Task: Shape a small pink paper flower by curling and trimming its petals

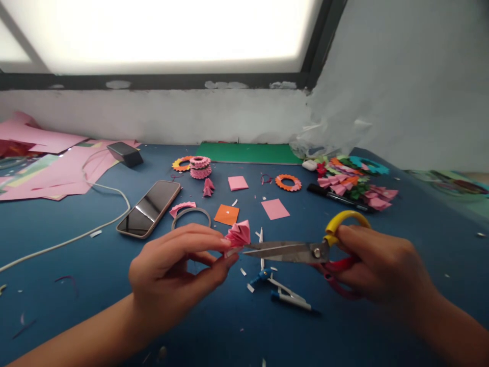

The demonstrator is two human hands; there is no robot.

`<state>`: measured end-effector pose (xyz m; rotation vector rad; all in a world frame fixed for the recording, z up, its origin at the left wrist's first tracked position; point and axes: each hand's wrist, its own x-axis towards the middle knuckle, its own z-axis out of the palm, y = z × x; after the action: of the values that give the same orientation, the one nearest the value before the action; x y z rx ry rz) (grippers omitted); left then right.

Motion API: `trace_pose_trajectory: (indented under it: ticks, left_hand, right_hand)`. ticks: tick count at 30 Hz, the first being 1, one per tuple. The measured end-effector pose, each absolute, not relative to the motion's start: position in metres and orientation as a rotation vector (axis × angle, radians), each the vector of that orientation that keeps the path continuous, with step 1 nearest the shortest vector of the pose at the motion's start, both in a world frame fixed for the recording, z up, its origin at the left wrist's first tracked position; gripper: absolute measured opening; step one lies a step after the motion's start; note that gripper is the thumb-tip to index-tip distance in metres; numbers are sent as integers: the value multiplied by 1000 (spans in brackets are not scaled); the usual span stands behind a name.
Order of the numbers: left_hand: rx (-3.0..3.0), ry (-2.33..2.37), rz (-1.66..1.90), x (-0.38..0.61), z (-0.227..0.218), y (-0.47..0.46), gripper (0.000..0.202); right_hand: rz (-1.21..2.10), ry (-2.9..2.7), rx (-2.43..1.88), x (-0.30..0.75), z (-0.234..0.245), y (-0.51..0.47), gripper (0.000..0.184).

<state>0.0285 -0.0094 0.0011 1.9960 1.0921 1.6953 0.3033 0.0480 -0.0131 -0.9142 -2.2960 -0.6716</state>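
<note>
Between the thumb and fingers of my left hand is a pleated pink paper piece, held up over the table. My right hand grips scissors with one yellow and one red handle loop. Their blades point left and lie nearly together, with the tips close to the lower right side of the pink paper; I cannot tell whether they touch it. Below the blades lie a blue and white compass, a white and blue pen and small white paper scraps.
On the blue table are a phone, a grey ring, an orange square, a pink square and folded paper rings. A black marker lies by folded paper pieces. Pink sheets and a cable are left.
</note>
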Motion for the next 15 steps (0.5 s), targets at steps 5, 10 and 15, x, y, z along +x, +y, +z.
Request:
trace_pose_trajectory:
  ticks: [5, 10, 15]
  left_hand:
    - [2043, 980, 1761, 29, 2, -8, 33]
    - [1987, 994, 1764, 30, 1, -7, 33]
    - [1939, 1020, 1752, 31, 1, -9, 33]
  right_hand:
    - [-733, -2268, -902, 305, -13, 49, 42]
    - [-780, -2265, -948, 305, -14, 47, 43]
    - [-791, -2263, -941, 303, -15, 47, 44]
